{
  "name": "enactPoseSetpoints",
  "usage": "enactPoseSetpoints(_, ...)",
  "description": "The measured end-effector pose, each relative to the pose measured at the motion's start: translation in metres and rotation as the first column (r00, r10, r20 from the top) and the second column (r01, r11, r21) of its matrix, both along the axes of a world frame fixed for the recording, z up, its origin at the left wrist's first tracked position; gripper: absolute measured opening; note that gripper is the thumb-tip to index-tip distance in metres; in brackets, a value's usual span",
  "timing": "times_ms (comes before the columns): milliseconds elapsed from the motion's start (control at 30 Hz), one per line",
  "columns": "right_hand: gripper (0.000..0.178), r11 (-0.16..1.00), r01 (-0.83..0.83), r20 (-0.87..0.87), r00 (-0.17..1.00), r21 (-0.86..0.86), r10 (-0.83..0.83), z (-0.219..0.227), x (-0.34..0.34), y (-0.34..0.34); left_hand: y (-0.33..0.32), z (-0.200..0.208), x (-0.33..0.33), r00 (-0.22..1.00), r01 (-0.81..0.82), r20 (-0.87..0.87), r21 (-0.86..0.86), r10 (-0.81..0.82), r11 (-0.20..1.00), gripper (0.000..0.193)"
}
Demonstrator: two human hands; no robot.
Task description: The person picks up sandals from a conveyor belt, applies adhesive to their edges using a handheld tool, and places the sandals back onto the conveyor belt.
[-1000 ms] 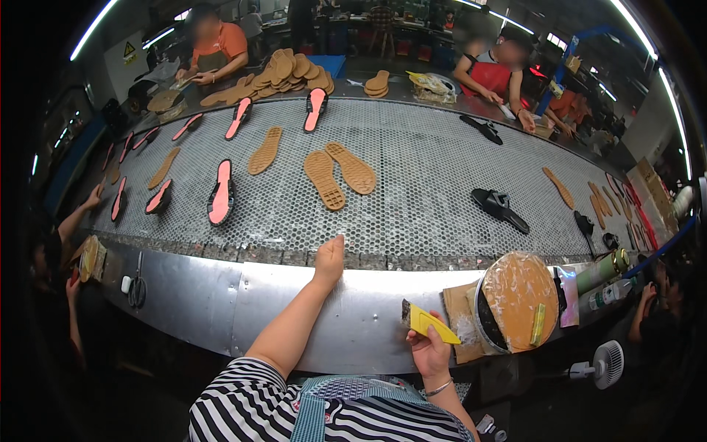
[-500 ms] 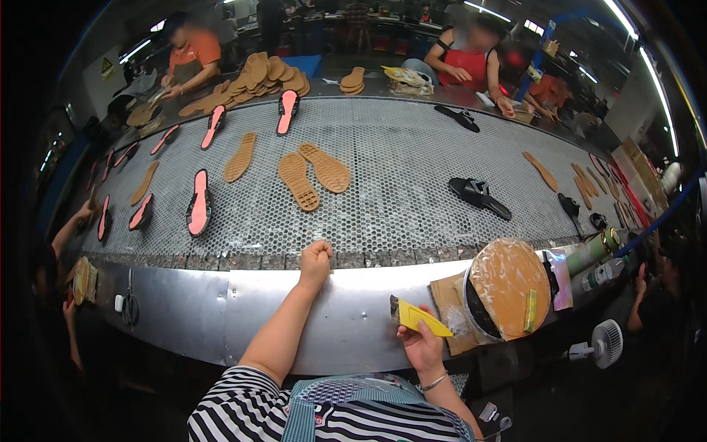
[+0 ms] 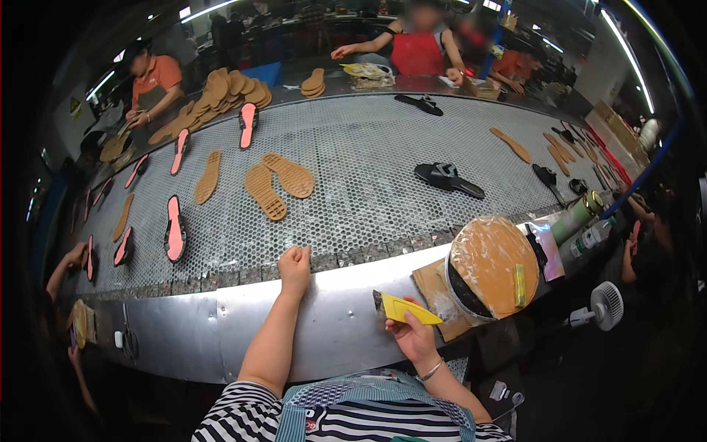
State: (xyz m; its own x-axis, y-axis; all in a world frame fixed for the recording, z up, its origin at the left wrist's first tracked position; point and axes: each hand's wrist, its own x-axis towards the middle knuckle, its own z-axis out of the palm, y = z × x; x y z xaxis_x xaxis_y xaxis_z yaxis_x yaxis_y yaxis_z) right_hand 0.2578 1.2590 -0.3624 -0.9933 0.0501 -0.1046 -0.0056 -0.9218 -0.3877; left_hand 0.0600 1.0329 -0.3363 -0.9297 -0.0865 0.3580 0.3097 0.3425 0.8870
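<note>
The yellow-handled brush (image 3: pixel 409 310) is on the near side of the mesh belt (image 3: pixel 353 184), apart from it, its dark end toward the belt's left end. The right hand (image 3: pixel 414 335) has hold of it, fingers closed on the handle. A white fan (image 3: pixel 606 306) is also on the belt's near side, lower and toward its right end.

A steel ledge (image 3: pixel 339 324) runs along the belt's near edge. On this, toward the belt's right end, sits a round tub (image 3: pixel 462 295) with a film-covered tan top (image 3: pixel 482 254); a small yellow stick (image 3: pixel 519 286) lies on that top. Nearer the belt's right end is a green roll (image 3: pixel 578 219). The left hand (image 3: pixel 294 269) is curled into a fist by the belt's near edge; whether anything is inside it, I cannot tell.

On the belt, left of its middle, lie two tan soles (image 3: pixel 265 193) close together. Farther toward its left end is a pink sole with a black rim (image 3: pixel 174 230). A black sandal (image 3: pixel 449 180) lies right of the belt's middle, and a second black sandal (image 3: pixel 420 104) near its far edge.

Beyond the belt's left half is a heap of tan soles (image 3: pixel 221 92). Past the belt's far edge are a person in orange (image 3: pixel 155 77) and a person in a red apron (image 3: pixel 417 53), one arm stretched sideways.
</note>
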Motion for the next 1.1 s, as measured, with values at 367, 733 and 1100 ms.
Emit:
enactPoseSetpoints(367,0.036,1.000,-0.007,0.010,1.000,-0.010,0.007,0.002,0.002,0.011,0.001,-0.018,-0.010,0.997,0.006,0.081,0.052,-0.010,0.999,0.057)
enactPoseSetpoints(733,0.036,1.000,-0.001,0.029,1.000,-0.002,0.001,-0.001,0.003,0.020,0.018,-0.016,-0.012,1.000,0.007,-0.001,0.157,-0.007,0.988,0.031)
enactPoseSetpoints(1100,0.037,1.000,-0.009,0.014,1.000,0.004,0.009,0.000,0.002,0.033,0.024,-0.019,-0.010,0.986,0.139,0.097,0.003,-0.138,0.990,0.018)
